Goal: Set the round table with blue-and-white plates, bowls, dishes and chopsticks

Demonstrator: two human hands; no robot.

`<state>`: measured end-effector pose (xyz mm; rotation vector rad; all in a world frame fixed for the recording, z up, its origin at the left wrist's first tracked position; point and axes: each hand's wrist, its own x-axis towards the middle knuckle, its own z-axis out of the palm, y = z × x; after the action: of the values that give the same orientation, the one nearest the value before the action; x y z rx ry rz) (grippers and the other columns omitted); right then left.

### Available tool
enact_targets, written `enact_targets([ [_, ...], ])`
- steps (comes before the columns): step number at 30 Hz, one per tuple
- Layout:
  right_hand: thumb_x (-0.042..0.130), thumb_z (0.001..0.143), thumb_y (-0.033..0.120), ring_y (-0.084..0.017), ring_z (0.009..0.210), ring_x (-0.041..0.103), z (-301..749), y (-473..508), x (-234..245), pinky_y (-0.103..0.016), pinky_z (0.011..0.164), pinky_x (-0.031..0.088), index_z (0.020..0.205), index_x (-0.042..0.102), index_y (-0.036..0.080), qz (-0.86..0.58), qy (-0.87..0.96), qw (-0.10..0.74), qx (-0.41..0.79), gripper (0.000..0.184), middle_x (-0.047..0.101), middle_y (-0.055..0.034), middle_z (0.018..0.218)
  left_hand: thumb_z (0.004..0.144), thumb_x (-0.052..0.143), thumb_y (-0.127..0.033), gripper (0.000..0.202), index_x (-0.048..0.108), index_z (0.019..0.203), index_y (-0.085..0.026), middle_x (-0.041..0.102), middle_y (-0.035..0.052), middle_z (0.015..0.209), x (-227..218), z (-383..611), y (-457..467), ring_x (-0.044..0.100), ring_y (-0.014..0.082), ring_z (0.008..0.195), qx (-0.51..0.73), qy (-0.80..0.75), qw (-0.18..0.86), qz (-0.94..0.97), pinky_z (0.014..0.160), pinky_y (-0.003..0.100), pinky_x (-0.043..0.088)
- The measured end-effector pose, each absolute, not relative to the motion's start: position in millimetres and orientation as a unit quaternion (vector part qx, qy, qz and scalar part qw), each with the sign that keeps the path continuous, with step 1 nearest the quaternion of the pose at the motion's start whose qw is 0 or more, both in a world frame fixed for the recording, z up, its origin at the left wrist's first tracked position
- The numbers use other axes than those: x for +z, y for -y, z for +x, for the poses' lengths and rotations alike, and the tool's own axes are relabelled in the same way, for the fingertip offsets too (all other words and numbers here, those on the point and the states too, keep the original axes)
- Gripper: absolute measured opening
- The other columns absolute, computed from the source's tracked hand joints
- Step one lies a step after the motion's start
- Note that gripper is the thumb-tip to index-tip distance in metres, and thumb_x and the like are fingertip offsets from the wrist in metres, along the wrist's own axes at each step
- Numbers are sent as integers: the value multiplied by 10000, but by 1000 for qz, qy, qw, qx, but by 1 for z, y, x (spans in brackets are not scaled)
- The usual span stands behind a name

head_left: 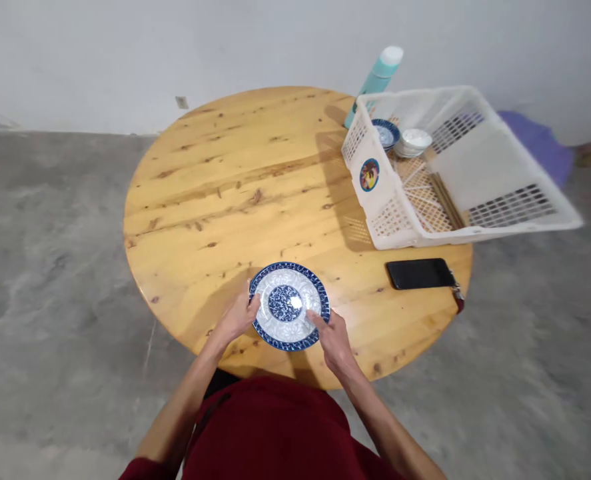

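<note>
A round plate [285,337] with a blue patterned rim and a blue centre is between my two hands, near the front edge of the wooden table [215,207]. My left hand [238,313] grips its left rim, thumb on top and fingers hidden underneath. On the right side, my right hand [332,335] holds the rim with the thumb reaching over the plate's face. Whether the plate rests on the tabletop or is lifted a little, I cannot tell.
A white plastic basket [400,227] at the right holds blue-rimmed dishes [386,133], white bowls [415,141] and chopsticks [446,200]. Behind it stands a turquoise bottle [375,80]. A black phone [419,273] lies in front. Something purple [540,147] shows beyond the basket.
</note>
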<state>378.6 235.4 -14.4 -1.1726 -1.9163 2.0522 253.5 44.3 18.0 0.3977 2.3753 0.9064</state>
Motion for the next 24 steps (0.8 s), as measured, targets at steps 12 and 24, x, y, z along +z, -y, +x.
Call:
enact_targets([
  [12,760,638,412,-252,878,684,279,-144,-34,-355,806,539,910,757,139,-465,552,105,684,386,778,-78,873,943,426,-345,505,615,1353,-118,764,174,1147,3,124,12,711,351,1089,315,-884,293,183,982,454,537],
  [24,657,605,436,-198,735,591,149,-196,-63,-319,709,478,774,690,150,-470,597,142,634,334,698,-34,746,863,465,-255,323,698,1061,-149,758,90,986,-13,1,-47,692,284,956,324,-898,221,197,912,359,534],
])
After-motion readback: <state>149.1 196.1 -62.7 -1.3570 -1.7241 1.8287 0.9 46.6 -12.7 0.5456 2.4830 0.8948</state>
